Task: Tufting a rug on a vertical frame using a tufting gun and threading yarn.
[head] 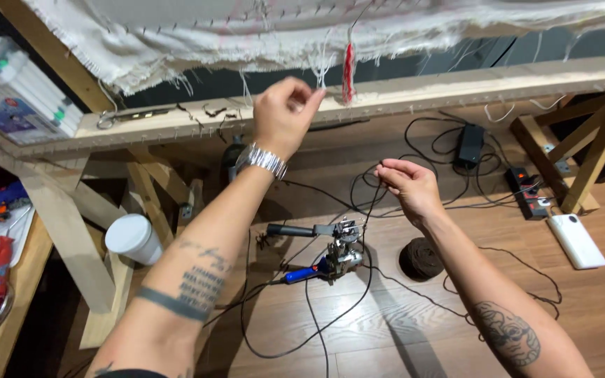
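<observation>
Threading seems in hand: left hand [285, 112] pinches white threads [321, 66] under the cloth [176, 42]; right hand [407, 185] pinches dark yarn [369, 210], which next needs feeding upward.

Landmark: wooden frame rail [456, 87].
- Above the rail: frayed cloth [197, 42] overhangs; loose threads and a red tassel [348, 70] dangle into the gap.
- On the rail's left part: scissors [124, 117] and small clips.
- Below the rail: tufting tool [330, 255], yarn ball [420, 257] and looping black cables [316, 329] litter the floor.
- Below right: power strip [526, 190], white device [577, 240], wooden brace [589, 154].
- Lower right beyond these: open floorboards.
</observation>
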